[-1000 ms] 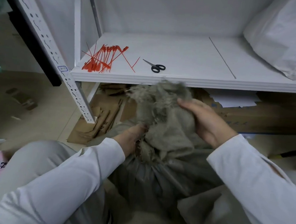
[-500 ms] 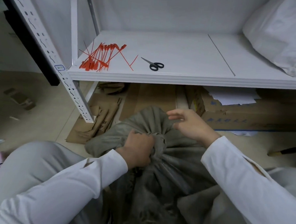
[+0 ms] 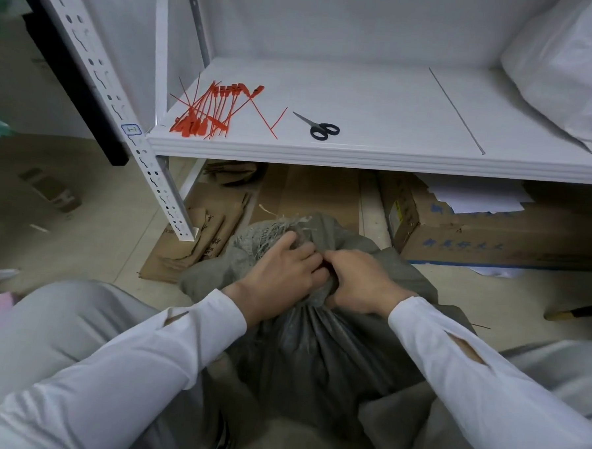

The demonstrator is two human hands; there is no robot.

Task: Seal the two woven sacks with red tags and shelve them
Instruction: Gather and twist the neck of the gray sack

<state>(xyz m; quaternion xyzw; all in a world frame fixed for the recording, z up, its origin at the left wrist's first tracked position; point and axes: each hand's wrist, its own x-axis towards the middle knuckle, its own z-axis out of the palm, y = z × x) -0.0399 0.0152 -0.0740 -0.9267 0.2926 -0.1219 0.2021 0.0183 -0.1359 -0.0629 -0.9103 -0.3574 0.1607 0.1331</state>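
Observation:
A grey-green woven sack [image 3: 318,356] stands on the floor between my knees, its frayed mouth gathered into a bunch. My left hand [image 3: 278,278] grips the gathered neck from the left. My right hand [image 3: 360,282] grips it from the right, knuckles against the left hand. A small red bit shows between my fingers; what it is I cannot tell. A pile of red tags [image 3: 211,111] lies at the left end of the white shelf [image 3: 377,156]. A white sack [image 3: 570,70] lies on the shelf at the far right.
Black-handled scissors [image 3: 318,126] lie on the shelf right of the tags. A perforated white upright [image 3: 115,112] stands at left. Under the shelf are flattened cardboard [image 3: 204,240] and a brown carton [image 3: 493,234] with papers on it. A dark handle [image 3: 578,312] lies on the floor at right.
The sack's mouth, held up loose a second ago, is now bunched low. My right hand has come in from the far side and closed on the neck beside my left hand.

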